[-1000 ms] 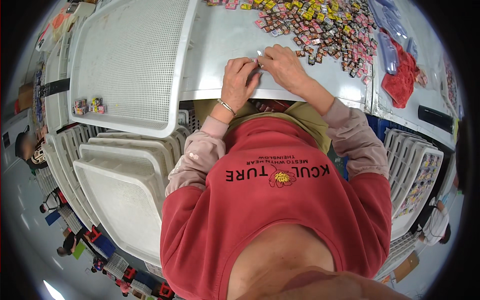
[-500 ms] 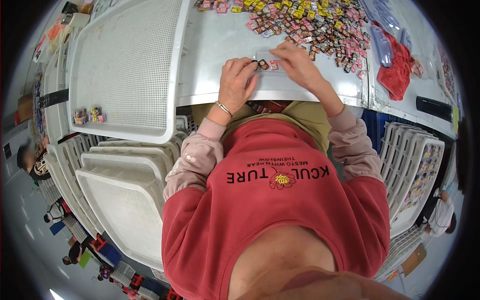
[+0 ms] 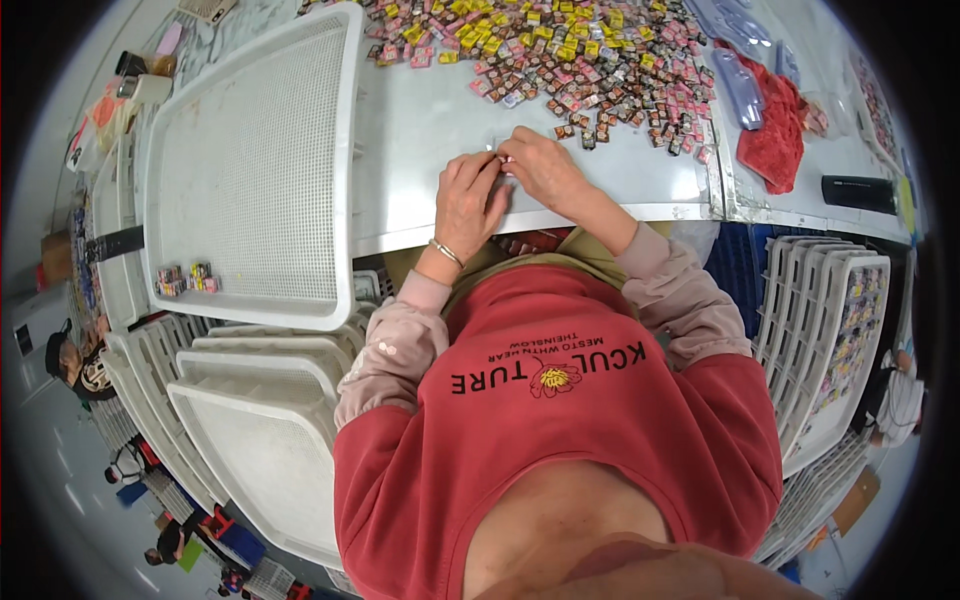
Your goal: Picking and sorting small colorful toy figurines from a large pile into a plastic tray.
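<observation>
Both hands have drawn together at upper centre: left hand (image 3: 468,200) and right hand (image 3: 545,170) pinch a small piece (image 3: 503,160) between touching fingertips.

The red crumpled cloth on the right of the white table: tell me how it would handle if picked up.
The red crumpled cloth lies in soft folds, so it would probably hang limp. It looks thin, so likely light. Pushed across the white table, it would probably bunch rather than slide flat.
</observation>
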The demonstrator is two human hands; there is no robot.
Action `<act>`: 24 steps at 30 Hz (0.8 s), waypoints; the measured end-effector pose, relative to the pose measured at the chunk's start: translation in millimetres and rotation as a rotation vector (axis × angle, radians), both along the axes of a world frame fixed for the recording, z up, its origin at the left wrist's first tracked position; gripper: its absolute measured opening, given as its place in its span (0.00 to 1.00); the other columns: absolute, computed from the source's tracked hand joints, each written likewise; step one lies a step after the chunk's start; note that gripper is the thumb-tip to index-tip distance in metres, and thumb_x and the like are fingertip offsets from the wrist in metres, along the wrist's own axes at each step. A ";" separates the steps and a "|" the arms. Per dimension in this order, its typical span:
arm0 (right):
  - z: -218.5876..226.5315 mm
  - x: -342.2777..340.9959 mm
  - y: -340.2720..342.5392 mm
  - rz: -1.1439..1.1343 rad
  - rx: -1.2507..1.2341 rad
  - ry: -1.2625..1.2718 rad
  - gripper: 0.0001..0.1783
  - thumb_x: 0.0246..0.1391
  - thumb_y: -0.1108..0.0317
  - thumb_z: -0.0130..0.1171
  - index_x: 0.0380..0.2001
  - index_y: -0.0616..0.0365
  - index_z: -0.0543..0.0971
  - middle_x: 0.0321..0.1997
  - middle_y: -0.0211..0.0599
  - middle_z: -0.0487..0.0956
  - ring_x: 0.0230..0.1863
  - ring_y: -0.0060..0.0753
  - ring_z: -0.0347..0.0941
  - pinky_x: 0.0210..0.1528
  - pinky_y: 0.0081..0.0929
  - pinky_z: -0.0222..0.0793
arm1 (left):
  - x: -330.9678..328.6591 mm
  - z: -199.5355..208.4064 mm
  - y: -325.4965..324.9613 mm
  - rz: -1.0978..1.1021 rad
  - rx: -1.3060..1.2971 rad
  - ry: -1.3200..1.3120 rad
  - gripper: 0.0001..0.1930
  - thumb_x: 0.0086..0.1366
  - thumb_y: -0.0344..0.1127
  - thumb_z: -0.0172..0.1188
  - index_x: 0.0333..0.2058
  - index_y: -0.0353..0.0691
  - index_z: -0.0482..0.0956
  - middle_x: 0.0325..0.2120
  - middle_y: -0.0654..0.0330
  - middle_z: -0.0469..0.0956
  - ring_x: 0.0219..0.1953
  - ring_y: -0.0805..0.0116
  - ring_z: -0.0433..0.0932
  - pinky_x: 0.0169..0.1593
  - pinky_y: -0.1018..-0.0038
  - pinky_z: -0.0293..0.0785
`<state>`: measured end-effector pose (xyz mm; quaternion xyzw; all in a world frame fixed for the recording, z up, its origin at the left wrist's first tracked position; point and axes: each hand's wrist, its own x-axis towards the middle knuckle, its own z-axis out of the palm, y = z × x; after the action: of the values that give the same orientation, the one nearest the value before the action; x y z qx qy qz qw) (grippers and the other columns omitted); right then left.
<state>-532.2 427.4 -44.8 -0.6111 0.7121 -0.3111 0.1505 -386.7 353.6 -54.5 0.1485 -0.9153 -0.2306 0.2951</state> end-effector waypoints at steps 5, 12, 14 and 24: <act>-6.9 -13.8 -0.5 0.109 -0.144 -0.091 0.10 0.44 0.73 0.58 0.34 0.61 0.77 0.29 0.44 0.74 0.32 0.48 0.72 0.33 0.37 0.69 | 6.1 -2.1 0.9 0.041 0.016 -0.040 0.21 0.49 0.31 0.61 0.44 0.34 0.72 0.46 0.53 0.70 0.48 0.53 0.67 0.51 0.63 0.63; -3.7 -76.4 -30.6 -0.063 -0.175 0.072 0.13 0.42 0.76 0.58 0.36 0.57 0.78 0.32 0.37 0.75 0.31 0.39 0.73 0.32 0.30 0.69 | -8.9 11.5 -0.8 -0.062 -0.110 -0.062 0.19 0.51 0.30 0.59 0.44 0.35 0.73 0.47 0.55 0.70 0.48 0.54 0.67 0.51 0.63 0.63; -14.9 -72.5 -41.7 -0.048 -0.181 0.208 0.12 0.42 0.76 0.58 0.35 0.56 0.78 0.33 0.36 0.74 0.31 0.40 0.73 0.32 0.31 0.70 | -14.6 -3.2 -6.1 -0.121 -0.160 -0.131 0.18 0.52 0.27 0.56 0.44 0.36 0.72 0.46 0.57 0.71 0.48 0.56 0.67 0.50 0.64 0.63; 16.4 -104.9 -94.2 -0.157 -0.052 0.109 0.09 0.44 0.68 0.57 0.32 0.55 0.78 0.36 0.40 0.76 0.35 0.46 0.74 0.37 0.40 0.71 | -30.4 2.1 -11.2 0.065 -0.104 -0.075 0.13 0.51 0.27 0.56 0.39 0.37 0.74 0.41 0.60 0.73 0.41 0.59 0.69 0.42 0.66 0.63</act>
<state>-637.2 333.2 -28.4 -0.5731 0.7567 -0.3064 0.0706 -417.1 342.4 -52.4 0.1711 -0.9311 -0.1672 0.2754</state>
